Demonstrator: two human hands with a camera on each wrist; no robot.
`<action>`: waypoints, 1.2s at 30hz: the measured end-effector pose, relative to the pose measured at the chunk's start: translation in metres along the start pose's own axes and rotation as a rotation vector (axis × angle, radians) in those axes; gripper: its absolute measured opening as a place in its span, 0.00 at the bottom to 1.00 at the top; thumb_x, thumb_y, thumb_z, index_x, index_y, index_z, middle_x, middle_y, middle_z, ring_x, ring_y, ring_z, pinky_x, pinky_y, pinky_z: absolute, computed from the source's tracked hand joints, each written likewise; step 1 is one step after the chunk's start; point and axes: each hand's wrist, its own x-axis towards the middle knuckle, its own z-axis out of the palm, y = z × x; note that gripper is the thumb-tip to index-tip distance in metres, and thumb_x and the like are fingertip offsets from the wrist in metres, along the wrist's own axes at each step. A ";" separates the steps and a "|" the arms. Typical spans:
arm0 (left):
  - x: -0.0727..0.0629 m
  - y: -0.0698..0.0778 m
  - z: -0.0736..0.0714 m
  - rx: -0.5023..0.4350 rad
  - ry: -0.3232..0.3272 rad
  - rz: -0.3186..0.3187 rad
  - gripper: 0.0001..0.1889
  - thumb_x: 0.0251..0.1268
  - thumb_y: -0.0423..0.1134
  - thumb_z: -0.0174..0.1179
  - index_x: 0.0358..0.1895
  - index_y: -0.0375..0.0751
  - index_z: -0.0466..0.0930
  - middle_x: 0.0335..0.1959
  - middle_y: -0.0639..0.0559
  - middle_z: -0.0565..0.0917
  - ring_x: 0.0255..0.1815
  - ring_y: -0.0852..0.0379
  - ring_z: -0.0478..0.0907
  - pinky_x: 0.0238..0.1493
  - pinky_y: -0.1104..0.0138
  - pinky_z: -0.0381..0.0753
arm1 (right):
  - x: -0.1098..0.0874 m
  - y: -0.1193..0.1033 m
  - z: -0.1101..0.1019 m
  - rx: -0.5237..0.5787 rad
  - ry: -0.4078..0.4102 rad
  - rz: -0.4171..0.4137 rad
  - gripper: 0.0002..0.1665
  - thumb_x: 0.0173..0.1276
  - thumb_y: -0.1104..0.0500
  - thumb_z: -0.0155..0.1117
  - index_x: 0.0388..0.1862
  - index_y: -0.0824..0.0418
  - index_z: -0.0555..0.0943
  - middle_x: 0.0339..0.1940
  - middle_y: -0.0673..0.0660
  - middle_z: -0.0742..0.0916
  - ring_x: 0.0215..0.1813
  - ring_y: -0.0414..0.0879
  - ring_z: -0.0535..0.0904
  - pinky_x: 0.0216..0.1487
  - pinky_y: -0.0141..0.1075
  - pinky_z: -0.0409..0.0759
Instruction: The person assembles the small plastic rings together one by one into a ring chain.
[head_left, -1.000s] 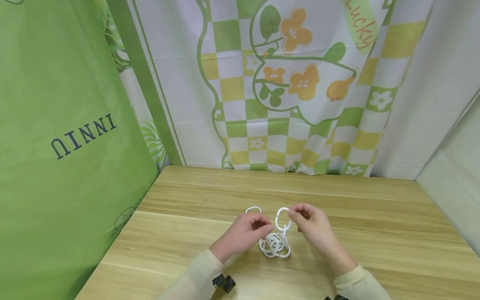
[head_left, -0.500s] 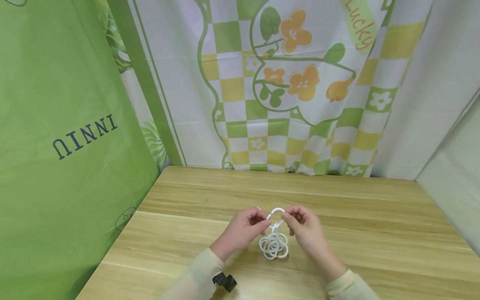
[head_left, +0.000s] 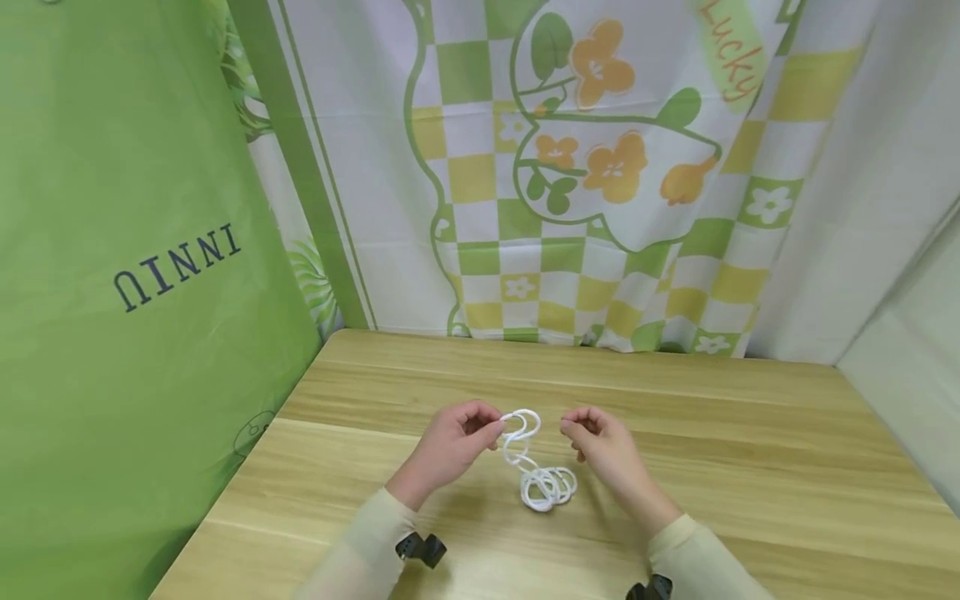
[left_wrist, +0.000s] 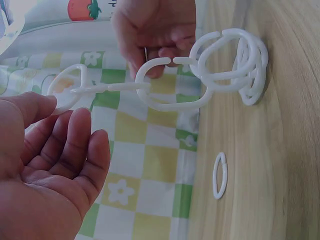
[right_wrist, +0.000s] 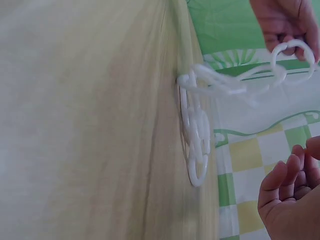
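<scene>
White plastic split rings are linked into a chain. In the head view my left hand (head_left: pixel 450 442) pinches the ring at the chain's upper end (head_left: pixel 534 416) between thumb and fingers. From there several linked rings hang down to a heap of rings (head_left: pixel 542 477) on the table. My right hand (head_left: pixel 607 442) is raised to the right of the chain, fingers loosely curled, with nothing between them. The left wrist view shows the link stretched between the held ring (left_wrist: pixel 85 75) and the heap. A single loose ring (left_wrist: pixel 224 175) lies apart on the wood.
The wooden table (head_left: pixel 750 433) reaches back to a white curtain (head_left: pixel 480 221) with green and yellow checks. A green cloth (head_left: pixel 150 375) hangs along the left side. Black wrist devices (head_left: pixel 422 550) sit on both sleeves.
The ring has passed from my right hand to my left, which has moved left, drawing chain up from the heap. My right hand has let go.
</scene>
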 end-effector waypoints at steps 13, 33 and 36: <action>-0.016 0.001 -0.014 0.028 -0.009 0.089 0.05 0.68 0.39 0.63 0.40 0.42 0.83 0.29 0.50 0.84 0.28 0.58 0.78 0.29 0.69 0.79 | 0.056 0.005 0.034 -0.347 -0.215 -0.118 0.07 0.65 0.62 0.65 0.40 0.64 0.83 0.30 0.53 0.84 0.31 0.44 0.76 0.32 0.35 0.75; -0.022 0.013 -0.014 0.051 -0.031 0.078 0.04 0.68 0.30 0.60 0.40 0.31 0.82 0.32 0.41 0.84 0.28 0.54 0.78 0.29 0.73 0.76 | 0.080 0.020 0.040 -0.741 -0.351 -0.254 0.07 0.58 0.67 0.68 0.31 0.55 0.84 0.27 0.46 0.83 0.33 0.41 0.77 0.41 0.41 0.78; -0.024 0.025 -0.015 0.052 -0.043 0.086 0.04 0.68 0.29 0.60 0.40 0.29 0.81 0.32 0.39 0.84 0.28 0.56 0.78 0.29 0.73 0.76 | 0.081 0.021 0.040 -0.744 -0.360 -0.242 0.07 0.57 0.66 0.69 0.30 0.55 0.83 0.27 0.46 0.83 0.33 0.41 0.77 0.42 0.41 0.78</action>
